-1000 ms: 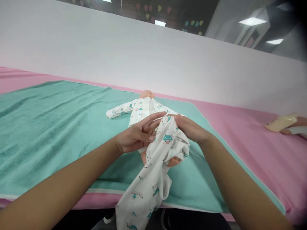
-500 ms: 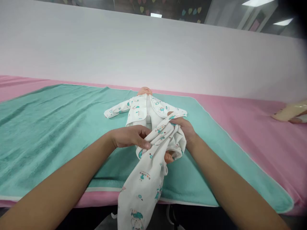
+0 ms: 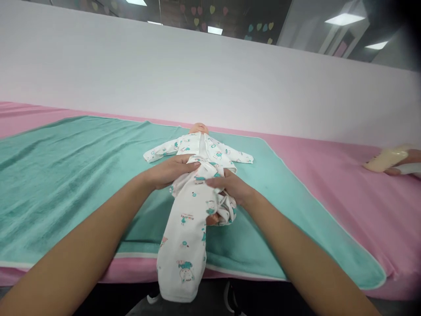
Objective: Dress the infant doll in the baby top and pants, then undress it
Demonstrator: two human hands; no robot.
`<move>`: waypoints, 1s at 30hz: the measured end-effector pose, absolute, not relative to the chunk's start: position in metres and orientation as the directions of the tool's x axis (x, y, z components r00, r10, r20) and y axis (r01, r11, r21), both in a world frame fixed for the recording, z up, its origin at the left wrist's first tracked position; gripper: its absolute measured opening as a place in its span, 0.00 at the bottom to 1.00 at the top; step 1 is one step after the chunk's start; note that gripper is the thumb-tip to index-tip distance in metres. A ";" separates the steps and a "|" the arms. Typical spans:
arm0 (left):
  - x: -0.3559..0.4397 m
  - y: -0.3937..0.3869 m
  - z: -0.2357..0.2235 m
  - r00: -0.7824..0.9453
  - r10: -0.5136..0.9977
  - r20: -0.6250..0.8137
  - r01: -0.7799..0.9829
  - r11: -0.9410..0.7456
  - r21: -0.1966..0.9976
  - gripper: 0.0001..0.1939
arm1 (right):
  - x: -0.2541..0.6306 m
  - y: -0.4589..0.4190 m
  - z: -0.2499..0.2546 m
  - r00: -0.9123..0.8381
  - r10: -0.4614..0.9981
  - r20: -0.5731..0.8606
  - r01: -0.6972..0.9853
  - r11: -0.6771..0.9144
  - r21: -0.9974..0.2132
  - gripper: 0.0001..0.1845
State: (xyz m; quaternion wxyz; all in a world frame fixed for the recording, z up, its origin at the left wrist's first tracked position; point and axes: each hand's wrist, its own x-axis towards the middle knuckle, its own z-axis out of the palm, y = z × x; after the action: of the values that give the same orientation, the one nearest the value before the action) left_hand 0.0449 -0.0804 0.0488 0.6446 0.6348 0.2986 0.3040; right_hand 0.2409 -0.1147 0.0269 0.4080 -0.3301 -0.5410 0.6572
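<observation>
A baby doll (image 3: pixel 199 129) lies on its back on a teal towel (image 3: pixel 72 171), wearing a white printed top (image 3: pixel 197 149) with sleeves spread out. White printed baby trousers (image 3: pixel 187 224) lie over its lower body, one leg hanging past the front edge. My left hand (image 3: pixel 169 170) grips the trousers' waist at the doll's left hip. My right hand (image 3: pixel 226 186) holds the bunched fabric on the other side, fingers curled. A bit of the doll's foot shows under the bunched cloth.
The towel lies on a pink padded surface (image 3: pixel 345 193) in front of a white wall (image 3: pixel 197 79). At the far right edge another person's hand (image 3: pixel 403 163) holds a cream-coloured object (image 3: pixel 384 160).
Both hands have moved toward the doll's waist, pulling the trousers up over its legs. The fabric that was bunched and lifted now lies flatter along the doll.
</observation>
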 end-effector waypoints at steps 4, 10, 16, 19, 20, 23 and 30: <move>0.032 -0.081 0.053 0.785 0.590 -0.189 0.129 0.143 0.981 0.13 | 0.238 -0.108 0.024 -0.295 0.955 0.018 -0.426 -0.115 -0.898 0.09; 0.040 -0.080 0.045 0.837 0.545 -0.053 -0.018 0.124 0.992 0.13 | 0.231 -0.111 0.023 -0.358 0.932 0.058 -0.459 -0.121 -0.880 0.20; 0.057 -0.082 0.039 0.597 0.800 0.066 -0.296 0.143 0.944 0.17 | 0.229 -0.123 0.026 -0.560 0.828 0.025 -0.234 -0.130 -0.963 0.33; 0.056 -0.087 0.046 0.614 0.789 0.013 -0.159 0.108 0.981 0.15 | 0.223 -0.127 0.026 -0.540 0.841 -0.028 -0.152 -0.130 -0.980 0.23; 0.054 -0.088 0.048 0.628 0.778 -0.002 -0.120 0.099 0.988 0.15 | 0.221 -0.127 0.025 -0.487 0.873 -0.008 -0.195 -0.118 -0.974 0.19; 0.048 -0.089 0.051 0.713 0.700 -0.037 0.030 0.022 0.999 0.16 | 0.220 -0.123 0.023 -0.317 0.946 0.066 -0.371 -0.059 -0.927 0.14; 0.060 -0.095 0.044 0.652 0.755 0.069 -0.120 0.013 0.993 0.19 | 0.227 -0.116 0.020 -0.389 0.913 0.119 -0.474 -0.087 -0.876 0.24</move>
State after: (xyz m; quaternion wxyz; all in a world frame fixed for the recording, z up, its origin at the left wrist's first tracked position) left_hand 0.0601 -0.0945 0.0444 0.6641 0.6205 0.2559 0.3293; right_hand 0.2265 -0.1161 0.0203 0.4976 -0.2406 -0.4569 0.6970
